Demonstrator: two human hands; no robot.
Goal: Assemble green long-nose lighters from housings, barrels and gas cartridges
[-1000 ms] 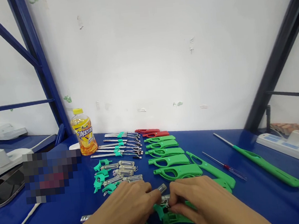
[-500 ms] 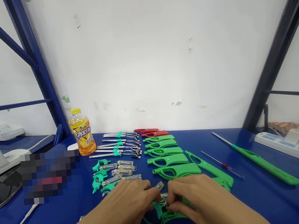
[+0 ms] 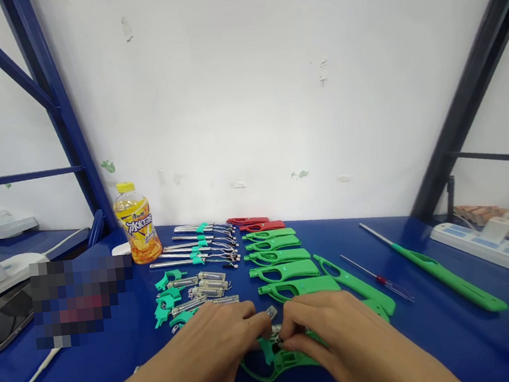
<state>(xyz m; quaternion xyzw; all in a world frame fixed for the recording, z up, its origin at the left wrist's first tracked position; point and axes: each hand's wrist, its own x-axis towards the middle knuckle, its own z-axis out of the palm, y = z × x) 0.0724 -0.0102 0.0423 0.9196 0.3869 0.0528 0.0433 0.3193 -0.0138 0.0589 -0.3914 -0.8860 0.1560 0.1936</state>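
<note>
Some fine work is going on: right hand (image 3: 328, 322) is pinching a dark part (image 3: 276, 347) at the green shell (image 3: 293, 359), left hand (image 3: 228, 337) is curling at the shell's left, grip unclear.

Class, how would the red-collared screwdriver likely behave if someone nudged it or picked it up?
The screwdriver should feel stiff, since its slim shaft looks like straight metal. Nudged, it may roll, as the clear handle looks slender and rounded. It might balance toward the handle, its thicker end.
</note>
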